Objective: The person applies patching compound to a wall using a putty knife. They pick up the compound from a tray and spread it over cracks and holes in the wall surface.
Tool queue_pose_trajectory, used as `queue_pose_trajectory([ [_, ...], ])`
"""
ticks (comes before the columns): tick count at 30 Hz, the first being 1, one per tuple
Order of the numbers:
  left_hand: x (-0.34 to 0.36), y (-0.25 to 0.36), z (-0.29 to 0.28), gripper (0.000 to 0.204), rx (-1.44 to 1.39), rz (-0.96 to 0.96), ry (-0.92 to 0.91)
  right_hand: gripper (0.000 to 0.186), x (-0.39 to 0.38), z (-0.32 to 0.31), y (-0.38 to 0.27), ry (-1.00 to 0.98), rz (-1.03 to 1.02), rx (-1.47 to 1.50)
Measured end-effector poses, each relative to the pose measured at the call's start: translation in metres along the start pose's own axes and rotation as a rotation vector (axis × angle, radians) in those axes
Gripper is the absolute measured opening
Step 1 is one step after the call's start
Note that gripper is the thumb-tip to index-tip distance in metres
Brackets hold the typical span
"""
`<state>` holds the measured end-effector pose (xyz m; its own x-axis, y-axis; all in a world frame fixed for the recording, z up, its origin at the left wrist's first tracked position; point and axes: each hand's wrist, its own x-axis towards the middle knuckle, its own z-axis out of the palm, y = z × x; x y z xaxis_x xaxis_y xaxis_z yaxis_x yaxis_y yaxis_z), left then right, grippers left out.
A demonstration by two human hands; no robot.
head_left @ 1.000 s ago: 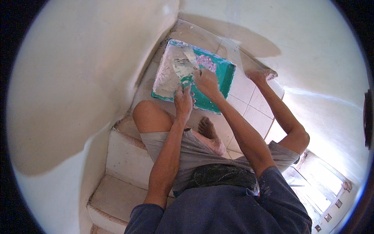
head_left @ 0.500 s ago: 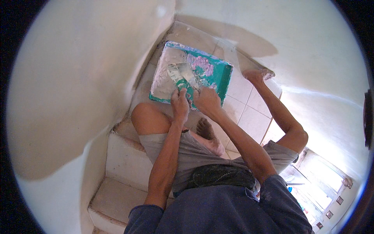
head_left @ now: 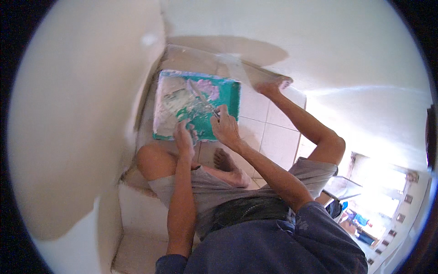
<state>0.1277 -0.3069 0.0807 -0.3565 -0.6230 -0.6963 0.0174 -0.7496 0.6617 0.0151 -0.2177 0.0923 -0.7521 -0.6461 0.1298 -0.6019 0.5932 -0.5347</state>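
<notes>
A green tray point(head_left: 235, 98) smeared with pale grey putty point(head_left: 164, 116) and a pink patch point(head_left: 207, 88) lies on the tiled landing in front of me. My left hand point(head_left: 185, 139) is closed round the green handle of a putty knife point(head_left: 181, 112); its coated blade is hard to tell from the putty behind it. In my right hand point(head_left: 226, 128) is a second putty knife point(head_left: 200, 96), turned nearly edge-on over the tray, its tip by the pink patch. Both hands are at the tray's near side.
Pale walls point(head_left: 82, 114) rise at the left and far side. My bare feet point(head_left: 230, 166) rest on the tiles, one leg stretched to the right. Steps point(head_left: 141, 212) drop away at lower left. At lower right, a bright room with furniture point(head_left: 360, 221) shows below.
My right hand has lifted its putty knife apart from the left one and turned it edge-on. The tray and legs sit lower and further left in view.
</notes>
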Motion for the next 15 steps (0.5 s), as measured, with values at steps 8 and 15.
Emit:
queue_pose_trajectory([
  [8,0.008,-0.006,0.0,0.025,-0.013,-0.03,0.0,0.013,0.067,-0.122,0.098,0.076,-0.334,-0.325],
  [15,0.005,0.0,-0.004,0.026,0.001,-0.059,0.045,0.024,0.16,-0.241,0.067,0.066,0.031,-0.329],
])
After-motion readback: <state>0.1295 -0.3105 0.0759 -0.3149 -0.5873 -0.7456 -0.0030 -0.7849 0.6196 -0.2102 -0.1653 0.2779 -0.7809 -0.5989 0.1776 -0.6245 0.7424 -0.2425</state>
